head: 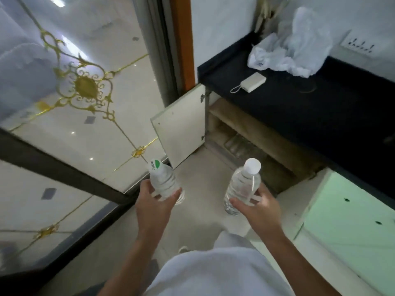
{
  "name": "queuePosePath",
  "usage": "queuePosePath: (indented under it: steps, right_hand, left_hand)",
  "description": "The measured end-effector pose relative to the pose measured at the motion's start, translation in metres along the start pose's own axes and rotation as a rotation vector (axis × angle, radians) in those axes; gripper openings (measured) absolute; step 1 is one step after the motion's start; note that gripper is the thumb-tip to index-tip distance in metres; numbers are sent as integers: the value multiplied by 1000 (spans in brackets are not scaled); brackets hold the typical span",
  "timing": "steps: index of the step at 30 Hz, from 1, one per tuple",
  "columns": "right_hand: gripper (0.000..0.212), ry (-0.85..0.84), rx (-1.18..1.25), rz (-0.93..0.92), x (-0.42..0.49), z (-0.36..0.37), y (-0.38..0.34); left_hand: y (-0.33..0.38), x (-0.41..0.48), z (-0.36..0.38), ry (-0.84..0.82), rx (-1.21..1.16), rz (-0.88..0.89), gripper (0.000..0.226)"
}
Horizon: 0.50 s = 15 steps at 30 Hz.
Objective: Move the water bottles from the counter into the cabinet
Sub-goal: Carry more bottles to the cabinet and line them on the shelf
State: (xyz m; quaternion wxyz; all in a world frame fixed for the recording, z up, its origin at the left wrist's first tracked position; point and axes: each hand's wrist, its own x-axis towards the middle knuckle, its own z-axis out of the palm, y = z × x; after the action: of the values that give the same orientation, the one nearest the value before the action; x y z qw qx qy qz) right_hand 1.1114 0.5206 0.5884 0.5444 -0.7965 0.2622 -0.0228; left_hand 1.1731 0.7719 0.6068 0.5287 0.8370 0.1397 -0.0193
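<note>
Pale grey clothing (213, 272) fills the bottom edge, cut off by the frame, and two bare forearms reach forward from it. The left hand (154, 205) has its fingers (176, 193) curled round the lower body of the left water bottle (163, 178), clear ribbed plastic with a white cap bearing a green mark. The right hand (259, 210) grasps the right water bottle (242, 184) the same way, its cap plain white. Both bottles are held upright in the air, well apart, over bare beige floor (201, 174), in front of the open cabinet (263, 135).

A glossy panel (85, 135) with gold scrollwork and a dark frame runs close along the left. The white left door (181, 127) is swung out toward it. The pale green right door (352, 212) stands open at the right, cut off by the frame.

Inside the cabinet a brownish shelf shows. Ribbed shapes below it are too dim to name.

Above it, the black tabletop (331, 97) carries a white power bank (253, 81) with a looped cord near its front corner. Farther back, a crumpled translucent plastic bag (292, 52) lies against the wall. A blurred white wall socket (361, 44) sits beyond it.
</note>
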Motion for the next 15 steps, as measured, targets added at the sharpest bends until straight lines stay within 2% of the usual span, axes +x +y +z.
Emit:
queuePosePath:
  steps: [5,11,15]
  right_hand:
    - [48,119,12,84,42,-14,8]
    - [43,151,10,87,124,-2,-10]
    - [57,134,-8,83,170,7,-27]
  left_hand:
    - [31,57,53,-118,28,27,52]
    - [60,115,87,-136,64,68,55]
    - [76,150,102,-141,89,72,51]
